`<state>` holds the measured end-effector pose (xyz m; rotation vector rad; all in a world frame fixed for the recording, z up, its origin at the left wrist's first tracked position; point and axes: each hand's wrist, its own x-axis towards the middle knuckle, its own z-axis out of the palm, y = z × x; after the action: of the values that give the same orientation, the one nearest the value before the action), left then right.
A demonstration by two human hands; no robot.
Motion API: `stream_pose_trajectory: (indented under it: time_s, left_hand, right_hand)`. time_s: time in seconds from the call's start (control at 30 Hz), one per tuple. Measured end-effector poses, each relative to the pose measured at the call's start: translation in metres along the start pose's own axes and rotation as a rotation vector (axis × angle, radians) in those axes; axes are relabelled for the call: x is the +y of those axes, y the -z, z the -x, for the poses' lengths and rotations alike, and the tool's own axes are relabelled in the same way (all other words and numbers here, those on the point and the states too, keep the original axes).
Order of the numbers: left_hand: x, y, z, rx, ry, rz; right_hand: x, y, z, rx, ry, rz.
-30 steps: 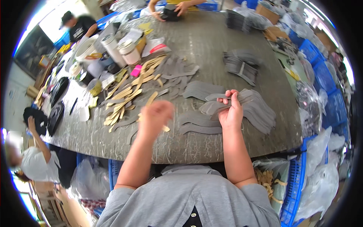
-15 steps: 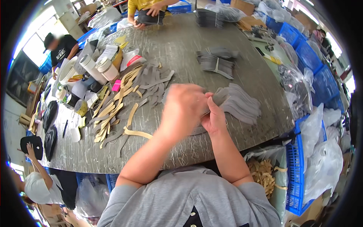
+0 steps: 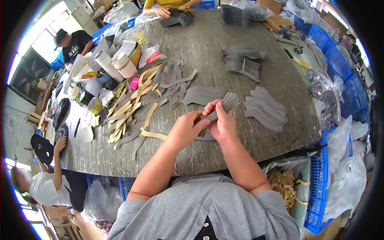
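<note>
A thin stack of curved grey strips (image 3: 230, 101) slants between my hands above the near middle of the table. My right hand (image 3: 225, 127) is closed round its middle, thumb on top. The fingers and thumb of my left hand (image 3: 186, 129) pinch its lower left end. Just beyond my hands lies a spread pile of grey strips (image 3: 204, 94), and a few more show beneath them. To the right, more wavy grey strips (image 3: 266, 110) lie fanned out on the table. Farther back sit grey bundles (image 3: 243, 66), one with a band round it.
Loose tan and grey strips (image 3: 132, 116) are heaped on the left, near tubs, white bottles (image 3: 125, 66) and a pink block (image 3: 134, 83). Across the table (image 3: 208, 52), a person in yellow handles a dark bundle (image 3: 178, 18). Blue crates (image 3: 318, 176) line the right side.
My left hand, blurred and raised beside the right before, is lower and pinching the stack's end. The stack shows more plainly. Across the table, the dark bundle is lower and more spread.
</note>
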<state>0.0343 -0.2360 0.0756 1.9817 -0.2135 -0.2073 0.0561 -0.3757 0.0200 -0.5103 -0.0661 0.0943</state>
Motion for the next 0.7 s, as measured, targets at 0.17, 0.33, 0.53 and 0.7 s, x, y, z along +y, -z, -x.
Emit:
stream_pose_trajectory:
  time_s: [0.17, 0.33, 0.53, 0.7]
  left_hand:
    - [-0.011, 0.000, 0.007, 0.101, -0.003, -0.157]
    - [-0.023, -0.013, 0.013, 0.190, -0.318, -0.408]
    - [-0.025, -0.020, 0.036, 0.171, -0.312, -0.360]
    - [-0.043, 0.013, 0.075, 0.105, -0.500, -0.587]
  right_hand:
    - [0.010, -0.022, 0.005, 0.216, -0.002, 0.070]
    - [0.024, -0.001, -0.001, 0.414, -0.060, -0.070]
    - [0.018, -0.003, 0.009, 0.396, -0.036, -0.115]
    - [-0.009, 0.021, 0.063, 0.198, 0.307, 0.476]
